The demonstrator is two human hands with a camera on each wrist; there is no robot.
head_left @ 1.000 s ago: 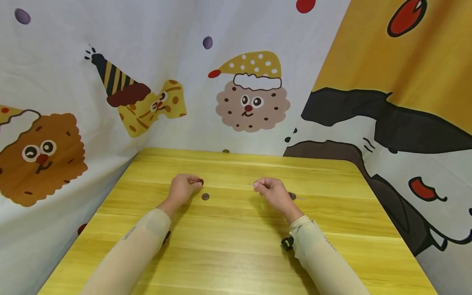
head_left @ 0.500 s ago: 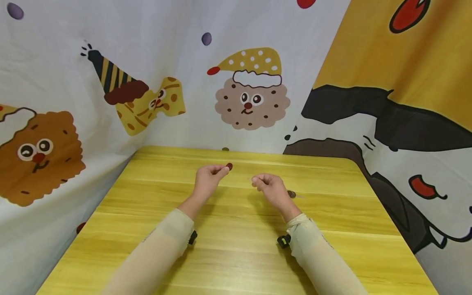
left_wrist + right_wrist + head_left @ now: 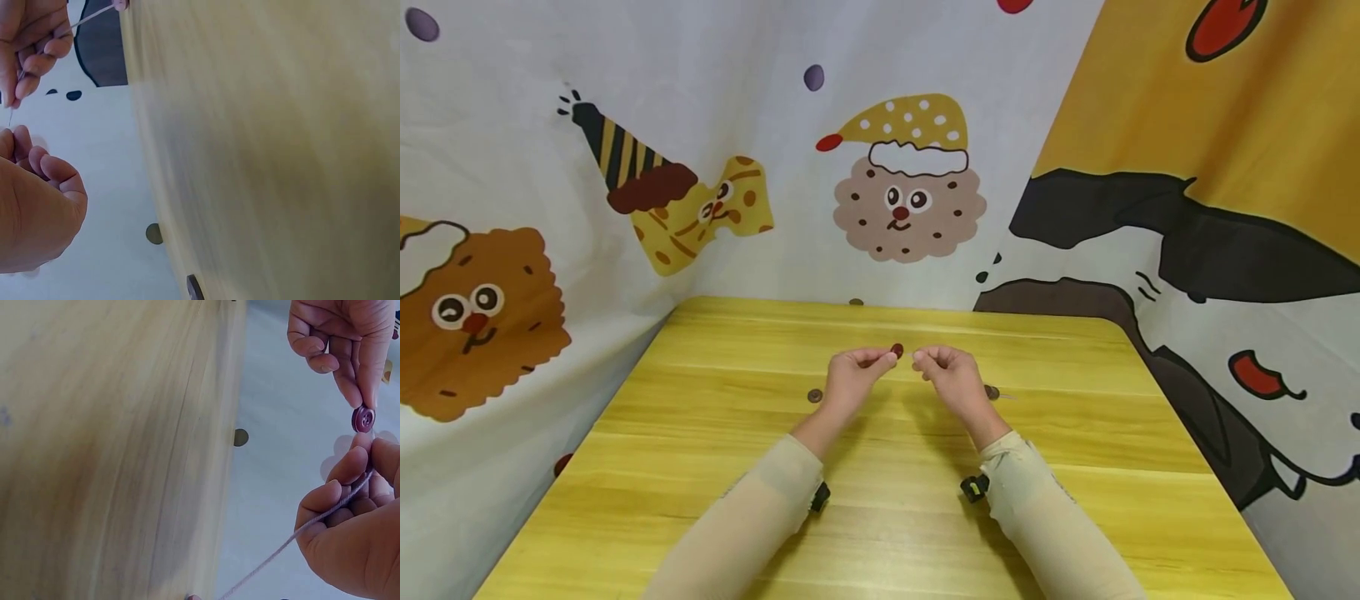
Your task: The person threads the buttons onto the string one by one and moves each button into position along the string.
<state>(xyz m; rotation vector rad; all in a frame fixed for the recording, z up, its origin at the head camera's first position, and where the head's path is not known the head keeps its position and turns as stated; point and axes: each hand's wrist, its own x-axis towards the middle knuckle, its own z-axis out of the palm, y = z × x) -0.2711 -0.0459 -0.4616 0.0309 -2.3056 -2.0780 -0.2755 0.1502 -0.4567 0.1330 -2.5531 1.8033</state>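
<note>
Between thumb and fingertip my left hand pinches a dark red button on its edge, its holes visible. My right hand pinches a pale string close to its end, and a thin tip pokes out towards the left fingertips. The string runs back across the right palm and trails away. Both hands are held up over the table, fingertips almost meeting, with the button right at the right fingertips. In the left wrist view the left hand hides the button. Beyond the right wrist, a brown button shows beside the string's far part.
A second brown button lies on the wooden table, left of the left hand. Behind the table hangs a white cloth with cartoon prints. Each wrist carries a small black device.
My left hand has carried the red button rightwards, up to the right fingertips. The right hand has stayed almost in place with the string. The brown buttons have not moved.
</note>
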